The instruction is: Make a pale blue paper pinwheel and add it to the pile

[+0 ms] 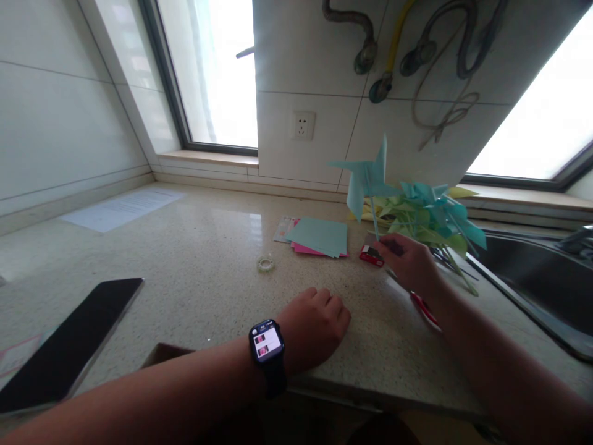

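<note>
My right hand [410, 262] pinches the thin stick of a teal paper pinwheel [365, 178] and holds it upright above the stone counter [208, 247]. Just right of it lies a heap of several teal and pale green pinwheels [430, 216]. My left hand [315, 327], with a smartwatch [266, 343] on the wrist, rests on the counter near its front edge with the fingers curled under; nothing shows in it. A small red box [370, 254] lies beside my right hand.
A stack of teal and pink paper sheets [319, 238] lies mid-counter, a roll of clear tape [265, 264] in front of it. A dark tablet [69, 346] sits at the front left, a white sheet [123, 209] at the far left. A steel sink [542, 284] opens on the right.
</note>
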Available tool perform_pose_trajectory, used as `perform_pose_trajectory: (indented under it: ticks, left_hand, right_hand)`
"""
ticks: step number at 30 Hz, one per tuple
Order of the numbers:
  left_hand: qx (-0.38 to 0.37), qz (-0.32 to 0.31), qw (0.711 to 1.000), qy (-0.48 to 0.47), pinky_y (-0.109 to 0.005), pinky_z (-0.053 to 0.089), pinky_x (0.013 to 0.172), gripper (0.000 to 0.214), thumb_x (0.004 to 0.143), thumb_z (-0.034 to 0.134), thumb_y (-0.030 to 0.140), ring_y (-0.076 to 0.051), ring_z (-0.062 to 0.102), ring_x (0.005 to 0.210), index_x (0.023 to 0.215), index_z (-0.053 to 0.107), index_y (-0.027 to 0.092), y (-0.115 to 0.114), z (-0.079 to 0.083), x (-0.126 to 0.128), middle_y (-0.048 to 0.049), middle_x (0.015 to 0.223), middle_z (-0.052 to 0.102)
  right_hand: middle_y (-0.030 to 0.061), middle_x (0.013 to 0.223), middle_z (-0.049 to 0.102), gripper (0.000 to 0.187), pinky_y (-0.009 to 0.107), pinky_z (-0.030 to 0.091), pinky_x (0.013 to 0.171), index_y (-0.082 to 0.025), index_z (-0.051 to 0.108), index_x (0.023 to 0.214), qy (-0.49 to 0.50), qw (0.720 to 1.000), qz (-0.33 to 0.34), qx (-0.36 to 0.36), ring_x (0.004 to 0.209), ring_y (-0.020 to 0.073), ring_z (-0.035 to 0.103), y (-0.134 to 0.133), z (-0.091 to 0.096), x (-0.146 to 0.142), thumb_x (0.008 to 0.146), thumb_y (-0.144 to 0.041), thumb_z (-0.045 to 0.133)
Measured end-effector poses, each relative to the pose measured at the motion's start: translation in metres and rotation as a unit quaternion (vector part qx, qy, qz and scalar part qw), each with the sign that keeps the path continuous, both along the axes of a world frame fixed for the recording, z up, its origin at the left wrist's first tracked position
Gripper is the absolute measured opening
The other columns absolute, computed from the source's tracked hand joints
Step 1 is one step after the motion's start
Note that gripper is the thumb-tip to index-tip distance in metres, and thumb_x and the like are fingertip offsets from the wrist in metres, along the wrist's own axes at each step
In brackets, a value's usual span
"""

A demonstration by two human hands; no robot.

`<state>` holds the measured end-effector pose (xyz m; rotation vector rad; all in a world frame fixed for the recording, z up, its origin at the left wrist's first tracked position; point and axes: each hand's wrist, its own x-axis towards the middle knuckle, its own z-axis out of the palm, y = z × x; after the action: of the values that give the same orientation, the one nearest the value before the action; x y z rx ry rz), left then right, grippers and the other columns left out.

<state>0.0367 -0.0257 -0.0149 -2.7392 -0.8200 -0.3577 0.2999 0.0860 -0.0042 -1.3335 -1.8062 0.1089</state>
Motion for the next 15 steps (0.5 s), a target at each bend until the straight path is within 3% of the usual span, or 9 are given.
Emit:
perform_pose_trajectory:
  ticks: [6, 15]
  left_hand:
    - [-0.003, 0.001, 1.0, -0.001, -0.038, 0.045, 0.065, 0.013, 0.096, 0.047, 0.012, -0.025, 0.057, 0.078, 0.094, 0.059, 0.014, 0.001, 0.0005, -0.0008, -0.0093, 0.091, 0.064]
    - [-0.014, 0.007, 1.0, -0.011, -0.039, 0.049, 0.068, 0.01, 0.094, 0.051, 0.01, -0.024, 0.056, 0.078, 0.092, 0.06, 0.014, 0.0024, -0.0003, -0.0008, -0.0081, 0.09, 0.064]
  right_hand:
    - [0.0053, 0.072, 0.071, 0.024, 0.032, 0.046, 0.059, -0.019, 0.073, 0.087, 0.002, 1.0, 0.009, -0.007, 0.06, 0.0186, 0.06, -0.0012, 0.0008, -0.0015, 0.088, -0.04, 0.063]
    - [0.005, 0.08, 0.073, 0.025, 0.029, 0.05, 0.067, -0.017, 0.074, 0.091, -0.005, 0.996, 0.079, -0.046, 0.072, 0.0192, 0.065, -0.0039, -0.0006, -0.0097, 0.091, -0.034, 0.055]
